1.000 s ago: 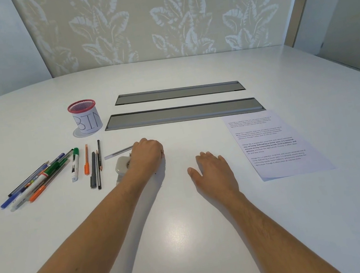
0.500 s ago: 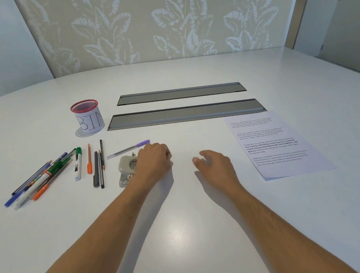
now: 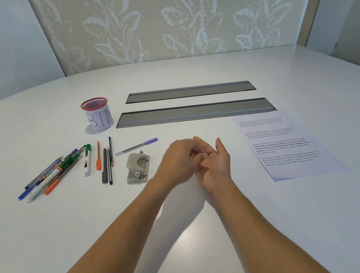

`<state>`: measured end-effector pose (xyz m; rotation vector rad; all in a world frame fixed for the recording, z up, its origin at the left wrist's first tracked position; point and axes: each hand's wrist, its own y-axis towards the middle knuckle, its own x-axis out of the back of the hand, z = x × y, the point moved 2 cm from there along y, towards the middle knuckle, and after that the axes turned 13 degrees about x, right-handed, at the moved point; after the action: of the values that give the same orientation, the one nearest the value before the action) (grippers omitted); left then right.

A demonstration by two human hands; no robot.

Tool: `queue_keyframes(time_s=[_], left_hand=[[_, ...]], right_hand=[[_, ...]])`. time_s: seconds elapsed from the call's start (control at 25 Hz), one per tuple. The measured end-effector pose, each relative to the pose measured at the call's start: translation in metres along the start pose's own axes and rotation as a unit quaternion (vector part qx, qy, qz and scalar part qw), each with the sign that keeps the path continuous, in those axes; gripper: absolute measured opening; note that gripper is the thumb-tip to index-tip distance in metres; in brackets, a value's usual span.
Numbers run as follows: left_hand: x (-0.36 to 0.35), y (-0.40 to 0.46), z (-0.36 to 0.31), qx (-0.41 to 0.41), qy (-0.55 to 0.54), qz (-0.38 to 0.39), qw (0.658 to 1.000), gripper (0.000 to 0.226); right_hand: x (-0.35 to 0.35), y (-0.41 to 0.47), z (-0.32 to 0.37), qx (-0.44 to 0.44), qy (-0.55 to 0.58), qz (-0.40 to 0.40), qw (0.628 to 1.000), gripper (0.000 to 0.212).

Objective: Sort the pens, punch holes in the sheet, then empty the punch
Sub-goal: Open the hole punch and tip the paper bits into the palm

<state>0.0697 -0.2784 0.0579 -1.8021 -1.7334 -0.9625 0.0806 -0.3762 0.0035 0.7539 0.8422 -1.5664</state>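
The grey hole punch lies on the white table, just left of my hands. A purple-capped pen lies alone behind it. Further left, several pens and pencils lie in a loose pile, beside a white marker with a green cap, an orange pen and dark pens. The printed sheet lies flat at the right. My left hand has curled fingers that touch the palm of my right hand. The right hand is turned inward with relaxed fingers. Neither hand holds anything I can see.
A red mesh cup labelled BIN stands behind the pens. Two long grey cable slots are set into the table behind my hands. A patterned wall panel rises behind the table.
My left hand has left the hole punch and moved right, uncovering it and the purple pen. My right hand has lifted off the table and turned inward to meet the left hand.
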Motion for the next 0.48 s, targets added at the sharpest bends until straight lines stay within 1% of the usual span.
queue_keyframes(time_s=[0.12, 0.2, 0.28, 0.4, 0.48], left_hand=[[0.001, -0.001, 0.003, -0.001, 0.001, 0.001, 1.000, 0.005], [0.004, 0.001, 0.006, -0.001, 0.001, -0.007, 1.000, 0.008], [0.009, 0.005, 0.011, -0.004, 0.019, -0.034, 0.999, 0.013], [0.020, 0.013, 0.030, 0.016, 0.100, -0.098, 0.990, 0.016], [0.028, 0.018, 0.048, 0.052, 0.198, -0.101, 0.974, 0.018]], right_hand=[[0.002, 0.000, -0.003, 0.000, 0.042, 0.006, 0.999, 0.061], [0.002, 0.000, -0.003, 0.006, 0.064, 0.006, 0.998, 0.061], [0.002, 0.001, -0.003, 0.010, 0.079, 0.009, 0.997, 0.061], [0.005, 0.004, -0.003, 0.014, 0.090, 0.013, 0.996, 0.062], [0.007, 0.006, -0.004, 0.013, 0.070, 0.013, 0.997, 0.062]])
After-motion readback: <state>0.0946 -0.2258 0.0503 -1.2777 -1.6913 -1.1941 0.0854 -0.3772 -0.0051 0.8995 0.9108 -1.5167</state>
